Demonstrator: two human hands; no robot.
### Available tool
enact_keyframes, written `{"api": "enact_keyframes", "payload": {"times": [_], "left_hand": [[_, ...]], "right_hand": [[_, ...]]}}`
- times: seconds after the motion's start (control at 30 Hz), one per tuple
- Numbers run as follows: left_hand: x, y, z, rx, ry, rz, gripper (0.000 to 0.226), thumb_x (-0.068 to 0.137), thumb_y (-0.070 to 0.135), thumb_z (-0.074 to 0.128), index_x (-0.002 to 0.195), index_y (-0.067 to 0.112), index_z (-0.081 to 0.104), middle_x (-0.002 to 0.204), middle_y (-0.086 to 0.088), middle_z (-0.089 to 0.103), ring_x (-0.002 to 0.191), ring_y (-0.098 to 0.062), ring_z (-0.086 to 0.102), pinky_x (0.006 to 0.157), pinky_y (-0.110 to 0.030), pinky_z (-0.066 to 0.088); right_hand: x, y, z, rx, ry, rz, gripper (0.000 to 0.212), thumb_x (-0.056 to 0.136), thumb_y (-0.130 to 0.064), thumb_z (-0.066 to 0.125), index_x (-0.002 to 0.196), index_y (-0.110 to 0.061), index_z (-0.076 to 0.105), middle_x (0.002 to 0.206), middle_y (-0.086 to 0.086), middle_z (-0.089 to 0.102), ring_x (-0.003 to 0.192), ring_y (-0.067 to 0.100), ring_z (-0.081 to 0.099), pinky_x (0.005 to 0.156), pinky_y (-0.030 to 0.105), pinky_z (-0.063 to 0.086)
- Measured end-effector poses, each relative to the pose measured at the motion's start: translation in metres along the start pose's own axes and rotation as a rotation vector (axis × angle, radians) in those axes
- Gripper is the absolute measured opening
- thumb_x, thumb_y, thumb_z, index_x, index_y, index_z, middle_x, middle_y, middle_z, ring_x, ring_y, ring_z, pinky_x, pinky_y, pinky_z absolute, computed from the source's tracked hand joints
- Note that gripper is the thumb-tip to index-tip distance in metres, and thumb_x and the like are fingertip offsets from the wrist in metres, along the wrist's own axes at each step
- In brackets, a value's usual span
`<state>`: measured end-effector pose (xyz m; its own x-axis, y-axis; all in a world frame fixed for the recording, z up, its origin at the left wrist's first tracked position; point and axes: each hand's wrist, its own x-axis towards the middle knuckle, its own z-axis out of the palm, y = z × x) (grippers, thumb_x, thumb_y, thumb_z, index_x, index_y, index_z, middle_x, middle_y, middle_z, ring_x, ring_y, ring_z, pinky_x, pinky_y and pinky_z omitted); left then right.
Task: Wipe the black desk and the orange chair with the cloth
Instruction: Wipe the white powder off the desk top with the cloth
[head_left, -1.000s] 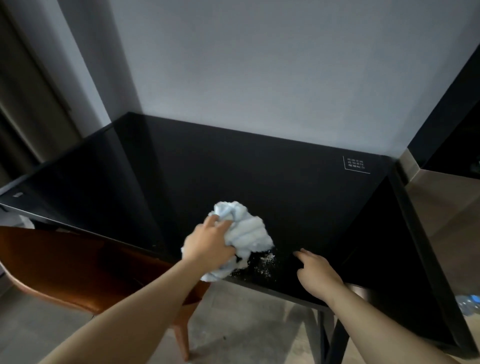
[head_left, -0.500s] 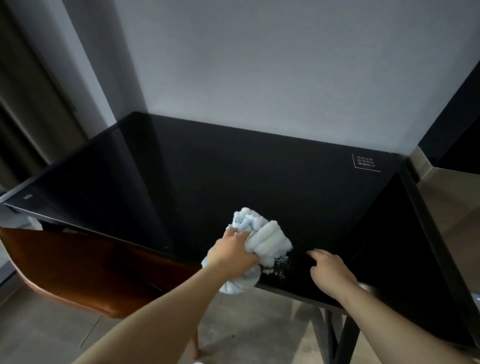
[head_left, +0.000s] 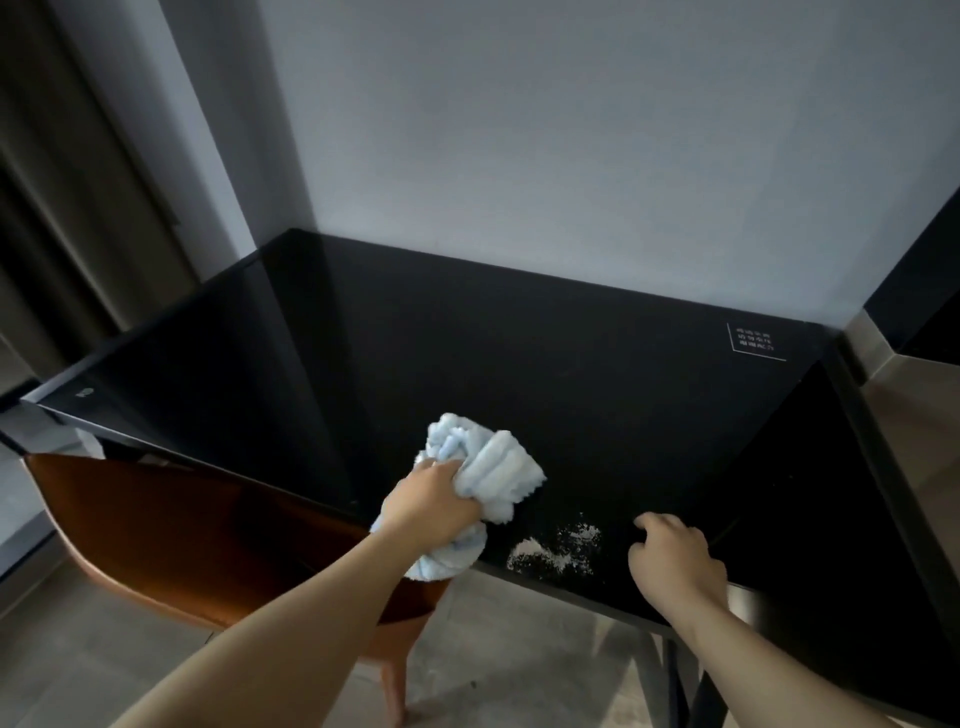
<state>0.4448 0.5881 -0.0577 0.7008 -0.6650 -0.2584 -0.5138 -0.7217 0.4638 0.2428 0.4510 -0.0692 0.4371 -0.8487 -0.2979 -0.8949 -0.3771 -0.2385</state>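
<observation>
My left hand (head_left: 434, 506) grips the bunched cloth (head_left: 480, 470) on the desk (head_left: 467, 364), now pulled back left, uncovering white crumbs (head_left: 558, 548) still unwiped; right hand (head_left: 670, 558) rests loosely curled, holding nothing; orange chair (head_left: 182, 530) waits

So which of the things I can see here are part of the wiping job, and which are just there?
Part of the job:
- light blue cloth, bunched in the left hand
- black desk, with a white powdery smear near its front edge
- orange chair, tucked partly under the desk
- right hand, resting on the desk's front edge

Just there:
- white printed label on the desk's far right corner
- grey wall
</observation>
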Motion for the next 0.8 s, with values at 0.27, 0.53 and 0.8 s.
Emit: {"api": "enact_keyframes", "payload": {"times": [0.27, 0.53, 0.8], "left_hand": [[0.027, -0.049, -0.055, -0.147, 0.381, -0.160, 0.036, 0.078, 0.035, 0.061, 0.113, 0.025, 0.056, 0.122, 0.005, 0.044, 0.106, -0.024, 0.051, 0.074, -0.037, 0.046], [0.110, -0.115, -0.100, -0.015, 0.398, -0.406, 0.044, 0.081, 0.039, 0.054, 0.123, 0.032, 0.041, 0.146, 0.002, 0.020, 0.113, -0.036, 0.036, 0.083, -0.046, 0.040], [0.194, -0.104, -0.100, -0.039, 0.333, -0.434, 0.050, 0.077, 0.040, 0.055, 0.124, 0.033, 0.037, 0.138, 0.000, 0.032, 0.116, -0.037, 0.038, 0.086, -0.046, 0.038]], "right_hand": [[0.035, -0.038, -0.019, 0.133, 0.087, -0.039, 0.026, 0.096, -0.020, 0.043, 0.118, -0.027, 0.057, 0.119, -0.004, 0.057, 0.111, 0.019, 0.050, 0.094, 0.036, 0.038], [0.094, -0.088, -0.023, 0.203, 0.079, -0.017, 0.025, 0.095, -0.021, 0.046, 0.118, -0.025, 0.054, 0.132, -0.003, 0.048, 0.111, 0.021, 0.051, 0.096, 0.040, 0.040], [0.128, -0.111, -0.020, 0.366, 0.075, 0.039, 0.029, 0.093, -0.016, 0.052, 0.120, -0.022, 0.056, 0.134, 0.000, 0.047, 0.113, 0.017, 0.052, 0.094, 0.038, 0.047]]}}
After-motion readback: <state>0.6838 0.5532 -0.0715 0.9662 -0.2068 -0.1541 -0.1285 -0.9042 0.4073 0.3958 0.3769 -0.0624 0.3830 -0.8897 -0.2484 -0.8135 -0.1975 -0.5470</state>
